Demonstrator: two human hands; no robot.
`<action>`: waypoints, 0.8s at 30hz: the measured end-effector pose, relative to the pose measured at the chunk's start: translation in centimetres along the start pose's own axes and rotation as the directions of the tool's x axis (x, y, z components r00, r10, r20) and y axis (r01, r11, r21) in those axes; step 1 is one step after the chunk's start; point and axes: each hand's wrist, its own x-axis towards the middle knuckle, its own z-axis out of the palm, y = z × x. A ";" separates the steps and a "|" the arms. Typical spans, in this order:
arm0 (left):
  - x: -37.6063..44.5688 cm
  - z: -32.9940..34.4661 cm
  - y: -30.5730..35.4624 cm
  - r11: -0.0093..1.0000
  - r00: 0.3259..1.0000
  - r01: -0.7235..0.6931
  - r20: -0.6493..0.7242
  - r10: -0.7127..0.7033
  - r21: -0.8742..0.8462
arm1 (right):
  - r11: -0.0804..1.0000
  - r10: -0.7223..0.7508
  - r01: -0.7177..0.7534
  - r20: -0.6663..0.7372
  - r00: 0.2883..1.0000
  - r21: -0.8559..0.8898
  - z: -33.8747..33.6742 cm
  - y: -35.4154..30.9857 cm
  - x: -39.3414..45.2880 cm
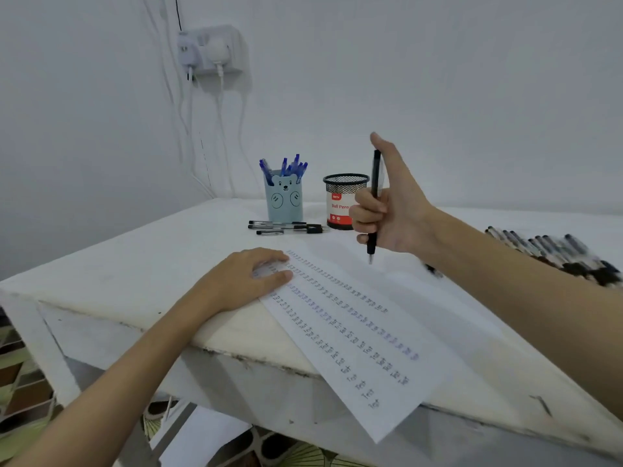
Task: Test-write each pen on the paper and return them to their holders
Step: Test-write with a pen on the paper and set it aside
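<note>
The right hand grips a slim black pen upright, tip down, above the paper, fingers curled round its barrel. The left hand lies flat, fingers straight, pressing the written-over sheet onto the surface.

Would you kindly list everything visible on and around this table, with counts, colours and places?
Paper: one, white, rows of writing, overhanging table's near edge.
Bear holder: one, light blue, far centre, holding blue pens.
Mesh holder: one, black, right of bear holder.
Loose pens: several, black, before the holders.
Pen pile: many, dark, far right.
Table: one, white.
Wall socket: white, with plugs.
Left hand: on paper.
Right hand: holds black pen, tip down.
</note>
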 end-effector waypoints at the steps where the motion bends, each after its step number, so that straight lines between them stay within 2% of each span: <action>1: 0.0 0.0 0.0 1.000 1.000 -0.001 -0.006 0.001 -0.004 | 1.000 -0.011 0.012 -0.020 1.000 0.027 0.1 0.1 -0.1; 5: -0.1 0.0 0.1 1.000 0.999 0.011 -0.036 -0.011 0.012 | 0.989 -0.025 0.039 -0.095 0.995 0.140 0.3 0.3 -0.6; 8: -0.1 0.0 0.1 1.000 0.999 0.016 -0.041 -0.015 0.027 | 0.973 -0.040 0.057 -0.078 0.996 0.225 0.3 0.6 -1.2; 11: -0.2 0.0 0.0 1.000 0.999 0.010 -0.040 -0.009 0.027 | 0.973 -0.068 0.077 -0.050 0.996 0.217 0.3 0.7 -1.5; 15: 0.0 0.0 0.0 1.000 0.999 0.007 -0.043 -0.006 0.013 | 0.994 -0.105 0.105 -0.074 0.992 -0.009 -0.9 1.7 -1.3; 17: 0.0 0.0 -0.1 1.000 0.999 0.002 -0.045 -0.001 0.017 | 0.991 -0.058 0.055 -0.019 0.998 -0.124 -1.6 2.3 -1.6; 20: -0.1 0.0 0.0 1.000 0.999 -0.003 -0.046 0.004 0.013 | 0.966 0.020 -0.025 -0.021 1.000 -0.256 -2.1 3.2 -2.3; 22: -0.2 0.0 -0.1 1.000 0.999 -0.002 -0.048 0.002 0.006 | 0.941 -0.026 0.016 -0.024 0.999 -0.338 -2.0 3.9 -2.5; 24: -0.2 0.0 -0.1 1.000 0.999 0.003 -0.048 -0.003 0.004 | 0.906 -0.154 0.120 -0.050 0.987 -0.405 -1.8 4.8 -2.7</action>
